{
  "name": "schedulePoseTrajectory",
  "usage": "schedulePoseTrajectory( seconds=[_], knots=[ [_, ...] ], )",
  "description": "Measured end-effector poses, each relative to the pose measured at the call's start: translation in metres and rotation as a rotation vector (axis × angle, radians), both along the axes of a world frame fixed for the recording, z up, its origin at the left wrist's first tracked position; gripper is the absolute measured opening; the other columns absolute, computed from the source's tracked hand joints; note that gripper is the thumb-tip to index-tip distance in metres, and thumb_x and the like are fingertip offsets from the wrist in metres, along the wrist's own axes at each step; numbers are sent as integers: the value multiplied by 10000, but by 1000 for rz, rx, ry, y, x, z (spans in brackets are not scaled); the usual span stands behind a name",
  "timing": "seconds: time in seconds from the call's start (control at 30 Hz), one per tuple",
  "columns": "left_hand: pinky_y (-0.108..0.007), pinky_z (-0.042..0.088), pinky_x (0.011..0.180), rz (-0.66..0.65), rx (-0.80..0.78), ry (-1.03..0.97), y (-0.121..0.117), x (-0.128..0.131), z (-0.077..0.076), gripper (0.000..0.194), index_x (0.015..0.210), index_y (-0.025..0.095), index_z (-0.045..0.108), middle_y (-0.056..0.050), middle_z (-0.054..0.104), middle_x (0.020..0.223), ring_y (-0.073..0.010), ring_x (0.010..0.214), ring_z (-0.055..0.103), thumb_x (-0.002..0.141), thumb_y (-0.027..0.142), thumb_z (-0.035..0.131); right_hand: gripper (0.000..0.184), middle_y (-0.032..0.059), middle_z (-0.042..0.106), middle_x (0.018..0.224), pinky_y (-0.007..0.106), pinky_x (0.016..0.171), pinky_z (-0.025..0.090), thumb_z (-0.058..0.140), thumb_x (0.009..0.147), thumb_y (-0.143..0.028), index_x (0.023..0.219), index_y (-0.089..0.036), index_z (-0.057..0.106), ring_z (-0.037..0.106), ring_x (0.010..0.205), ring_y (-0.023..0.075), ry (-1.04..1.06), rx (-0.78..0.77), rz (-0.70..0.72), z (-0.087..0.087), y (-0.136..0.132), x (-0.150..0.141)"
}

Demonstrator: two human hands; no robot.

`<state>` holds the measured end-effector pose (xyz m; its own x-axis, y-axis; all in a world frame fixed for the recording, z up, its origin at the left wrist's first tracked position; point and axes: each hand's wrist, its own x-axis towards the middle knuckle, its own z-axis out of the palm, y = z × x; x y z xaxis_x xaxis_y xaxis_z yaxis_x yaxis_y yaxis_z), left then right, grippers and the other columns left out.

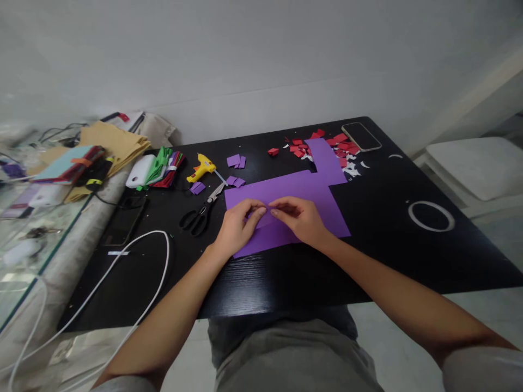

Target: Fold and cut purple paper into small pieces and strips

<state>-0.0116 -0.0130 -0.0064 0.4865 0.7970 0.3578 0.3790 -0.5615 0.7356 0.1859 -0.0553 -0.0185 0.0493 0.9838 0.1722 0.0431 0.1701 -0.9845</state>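
Note:
Both hands meet over a large purple paper sheet (327, 212) on the black table. My left hand (244, 220) has its thumb and fingers pinched together. Fingertip to fingertip with it, my right hand (300, 218) is pinched too. Between them shows a small purple paper piece (262, 220), hard to tell from the sheet of the same colour beneath. Black-handled scissors (200, 215) lie left of my left hand, blades towards the sheet. Small cut purple pieces (236, 181) rest just beyond the sheet's left corner.
A yellow glue gun (202, 167) lies behind the scissors. Red paper scraps (343, 146), a purple strip (324, 158) and a phone (362, 136) are at the back right. A white ring (431, 216) lies right; a white cable (165, 256) loops at left.

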Motion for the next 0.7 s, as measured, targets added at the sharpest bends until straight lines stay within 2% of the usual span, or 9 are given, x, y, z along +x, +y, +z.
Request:
schedulePoseTrajectory(
  seconds=[0.1,0.17,0.37,0.7],
  knots=[
    [-251,464,609,26,-92,3,2,-1,-2,251,1014,199,744,-21,776,896,-115,600,586,936,434,700,176,48,811,959,393,894,624,796,828,-355,956,-237,780,768,913,217,-5,-3,-15,1,0,1],
    [-246,427,551,35,-155,-14,3,-2,-5,265,960,198,749,-4,754,809,-102,526,538,922,458,711,170,44,810,962,392,891,623,795,830,-354,956,-241,781,765,912,215,-12,-4,-1,2,0,1],
    [-252,452,534,34,-267,-67,4,-4,-11,299,978,208,754,11,704,655,-128,501,609,934,497,694,144,34,810,937,386,859,621,785,841,-348,952,-256,792,763,873,209,-53,0,20,0,1,2],
    [-246,421,540,31,-202,-56,1,-2,-6,276,952,202,752,17,721,700,-110,508,593,957,466,670,148,29,815,923,381,823,617,769,857,-360,960,-260,806,755,832,208,-91,28,26,0,1,3]
  ],
)
